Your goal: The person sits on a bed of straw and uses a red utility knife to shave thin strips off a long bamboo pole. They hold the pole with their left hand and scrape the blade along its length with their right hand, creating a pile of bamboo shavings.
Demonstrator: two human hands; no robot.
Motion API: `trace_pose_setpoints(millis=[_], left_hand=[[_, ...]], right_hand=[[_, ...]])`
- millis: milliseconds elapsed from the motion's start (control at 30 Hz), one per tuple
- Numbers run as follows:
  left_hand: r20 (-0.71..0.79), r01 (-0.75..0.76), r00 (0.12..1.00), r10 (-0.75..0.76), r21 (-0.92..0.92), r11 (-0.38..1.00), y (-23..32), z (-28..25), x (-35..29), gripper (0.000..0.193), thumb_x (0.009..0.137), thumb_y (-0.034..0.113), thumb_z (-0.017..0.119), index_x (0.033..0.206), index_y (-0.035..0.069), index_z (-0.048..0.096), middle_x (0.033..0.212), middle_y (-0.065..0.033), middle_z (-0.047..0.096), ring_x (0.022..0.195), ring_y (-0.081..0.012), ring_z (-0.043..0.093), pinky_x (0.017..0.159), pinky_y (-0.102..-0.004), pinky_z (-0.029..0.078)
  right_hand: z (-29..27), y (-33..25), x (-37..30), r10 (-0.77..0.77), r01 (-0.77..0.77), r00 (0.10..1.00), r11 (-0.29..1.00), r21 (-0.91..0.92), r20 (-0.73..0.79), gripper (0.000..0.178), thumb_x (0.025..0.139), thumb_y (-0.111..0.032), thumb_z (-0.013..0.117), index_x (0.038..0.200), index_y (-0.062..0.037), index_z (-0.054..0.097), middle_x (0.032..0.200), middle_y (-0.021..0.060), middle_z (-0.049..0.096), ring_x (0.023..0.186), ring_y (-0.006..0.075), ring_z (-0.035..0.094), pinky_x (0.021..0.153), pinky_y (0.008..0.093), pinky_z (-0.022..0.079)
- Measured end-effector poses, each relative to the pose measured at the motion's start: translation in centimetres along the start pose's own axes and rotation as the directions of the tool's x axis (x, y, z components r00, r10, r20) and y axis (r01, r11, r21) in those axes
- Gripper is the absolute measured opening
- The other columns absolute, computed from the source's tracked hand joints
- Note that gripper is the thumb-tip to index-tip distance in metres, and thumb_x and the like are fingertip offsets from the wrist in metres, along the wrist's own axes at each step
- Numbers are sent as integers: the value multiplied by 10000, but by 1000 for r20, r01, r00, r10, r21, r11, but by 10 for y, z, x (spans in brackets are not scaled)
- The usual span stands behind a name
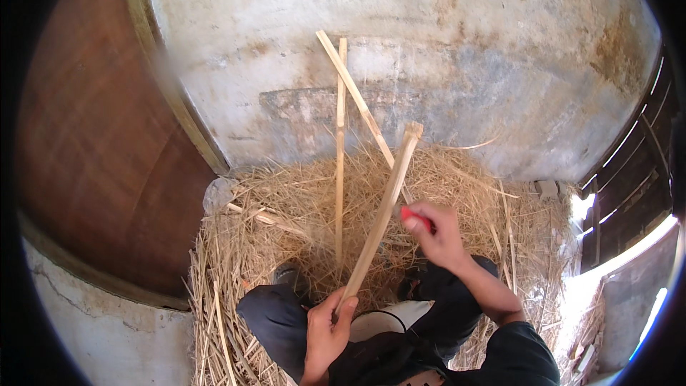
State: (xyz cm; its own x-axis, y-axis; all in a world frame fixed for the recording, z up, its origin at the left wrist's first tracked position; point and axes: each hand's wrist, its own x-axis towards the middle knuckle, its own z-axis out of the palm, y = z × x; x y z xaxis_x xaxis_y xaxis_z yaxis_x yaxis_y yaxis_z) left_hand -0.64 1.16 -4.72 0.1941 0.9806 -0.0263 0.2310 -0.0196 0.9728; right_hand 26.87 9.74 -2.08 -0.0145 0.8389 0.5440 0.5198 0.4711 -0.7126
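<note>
A long split bamboo slat (386,204) slants up and away from me, its near end in my left hand (330,325). The fingers of that hand are wrapped round it just above my lap. My right hand (437,234) is closed on a red-handled knife (416,219) at the right edge of the slat, about midway along. Only a small greyish bit of its blade shows against the bamboo. Two thinner bamboo strips (341,100) (354,93) lean on the wall in front of me, crossing near their tops.
Dry shavings and straw-like bamboo scraps (286,179) cover the ground all round my legs. Ahead stands a stained plaster wall (457,50). A brown wooden panel (107,143) closes off the left side. At the right are dark slats (636,164) with light coming through gaps.
</note>
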Motion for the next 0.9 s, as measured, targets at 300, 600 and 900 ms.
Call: trace_pose_setpoints(millis=[300, 600, 900], left_hand=[[-104, -65, 993, 58, -61, 996, 11, 11, 12, 281, 1039, 167, 724, 1259, -9, 734, 659, -40, 581, 597, -70, 480, 550, -279, 409], [-125, -149, 980, 156, 60, 987, 21, 13, 13, 324, 1031, 174, 732, 1302, -3, 725, 685, -73, 638, 558, -102, 499, 537, -294, 422], [-126, -124, 983, 136, 96, 988, 26, 16, 12, 305, 1041, 166, 717, 1286, -14, 721, 682, -85, 623, 545, -117, 497, 525, -307, 416]], right_hand=[[12, -36, -15, -384, 415, 909, 869, -270, 161, 353, 823, -328, 906, 1062, -115, 758, 754, 7, 625, 578, 196, 651, 520, 322, 507], [15, -38, -19, -445, 470, 882, 820, -327, 152, 340, 842, -358, 887, 1052, -124, 758, 727, -8, 591, 570, 174, 644, 512, 310, 488], [9, -43, -17, -420, 438, 898, 815, -381, 132, 317, 837, -372, 887, 1018, -140, 767, 688, -20, 567, 545, 161, 621, 498, 295, 467]])
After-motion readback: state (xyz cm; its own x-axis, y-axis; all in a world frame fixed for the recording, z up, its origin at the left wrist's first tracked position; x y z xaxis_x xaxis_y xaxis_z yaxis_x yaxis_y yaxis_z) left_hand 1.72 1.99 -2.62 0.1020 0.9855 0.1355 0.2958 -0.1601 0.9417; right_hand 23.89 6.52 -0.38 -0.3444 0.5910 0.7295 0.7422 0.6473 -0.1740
